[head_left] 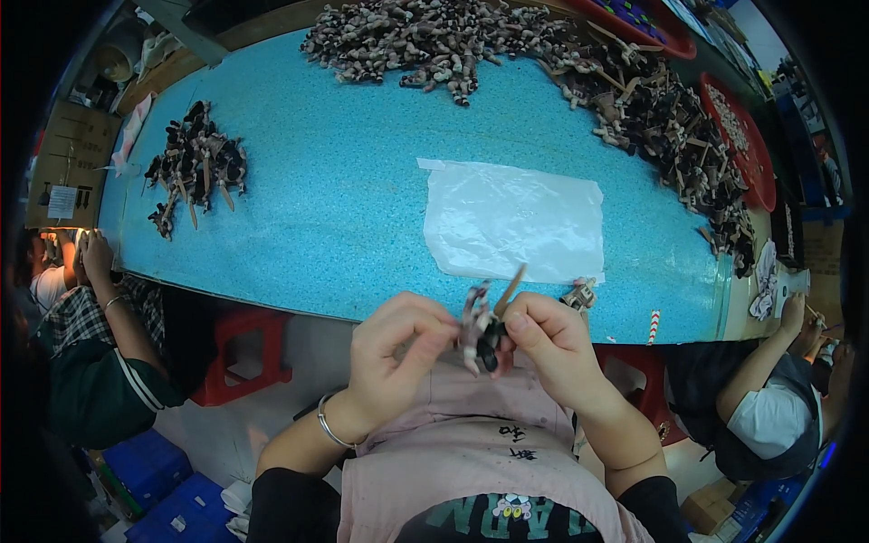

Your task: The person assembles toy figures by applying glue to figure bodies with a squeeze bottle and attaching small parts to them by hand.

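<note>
Between my two hands, just over the table's near edge, is a small toy figure (477, 330) in white, purplish brown and black. A flat tan blade-shaped piece (512, 286) sticks up beside it. My left hand (394, 348) pinches the figure's left side between thumb and fingers. Thumb and bent fingers of my right hand (554, 351) close on its right side, by the black part and the tan piece. Close behind my right hand a small grey-white piece (579, 294) lies on the table. Fine details of the figure are blurred.
On the blue table (317, 181) lie a white plastic sheet (516, 222), a left cluster of figures (196, 158), and large heaps of parts (425, 41) at the back and right. Red trays (742, 136) stand behind. Co-workers sit left and right. Red stools (240, 348) stand below.
</note>
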{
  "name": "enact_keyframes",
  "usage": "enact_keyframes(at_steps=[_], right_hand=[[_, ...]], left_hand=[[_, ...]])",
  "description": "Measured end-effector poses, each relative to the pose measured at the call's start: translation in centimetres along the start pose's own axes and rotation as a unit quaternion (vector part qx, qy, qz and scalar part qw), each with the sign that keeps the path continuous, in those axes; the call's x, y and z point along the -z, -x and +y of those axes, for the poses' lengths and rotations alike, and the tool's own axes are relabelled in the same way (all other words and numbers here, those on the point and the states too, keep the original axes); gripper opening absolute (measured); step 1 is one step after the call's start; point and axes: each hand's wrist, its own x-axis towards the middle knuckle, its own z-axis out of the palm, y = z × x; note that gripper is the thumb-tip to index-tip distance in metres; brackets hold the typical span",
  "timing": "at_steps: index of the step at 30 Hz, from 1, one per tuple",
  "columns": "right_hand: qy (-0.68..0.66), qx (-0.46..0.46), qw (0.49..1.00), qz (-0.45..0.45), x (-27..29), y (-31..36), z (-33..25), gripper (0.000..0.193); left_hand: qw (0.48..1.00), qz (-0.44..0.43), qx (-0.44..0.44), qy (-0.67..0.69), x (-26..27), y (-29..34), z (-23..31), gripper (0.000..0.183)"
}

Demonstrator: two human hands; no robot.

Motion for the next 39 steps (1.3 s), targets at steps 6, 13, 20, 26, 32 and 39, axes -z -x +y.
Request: enact_keyframes(at_steps=[6, 13, 20, 26, 32, 39], right_hand=[[0.055, -0.002, 0.998, -0.044, -0.1, -0.1, -0.1, 0.025], [0.139, 0.044, 0.989, -0.038, 0.3, -0.3, 0.4, 0.022], [0.228, 0.126, 0.965, 0.006, -0.6, -0.9, 0.1, 0.018], [0.266, 0.196, 0.943, 0.023, -0.5, -0.3, -0.3, 0.035], [0.254, 0.239, 0.937, 0.023, -1.0, -0.6, -0.8, 0.044], [0.297, 0.248, 0.922, 0.018, -0.9, -0.6, -0.5, 0.04]], left_hand=[[0.906, -0.029, 0.204, 0.371, -1.0, -1.9, 0.5, 0.01], [0.917, -0.067, 0.198, 0.339, -1.1, -2.1, 1.2, 0.015], [0.942, 0.057, 0.1, 0.316, -2.9, -1.9, 1.4, 0.019], [0.96, -0.074, 0.109, 0.246, -1.1, -2.5, 1.5, 0.04], [0.953, -0.107, 0.086, 0.271, -0.7, -2.8, 1.2, 0.04], [0.976, -0.074, 0.018, 0.205, -1.3, -2.7, 0.7, 0.037]])
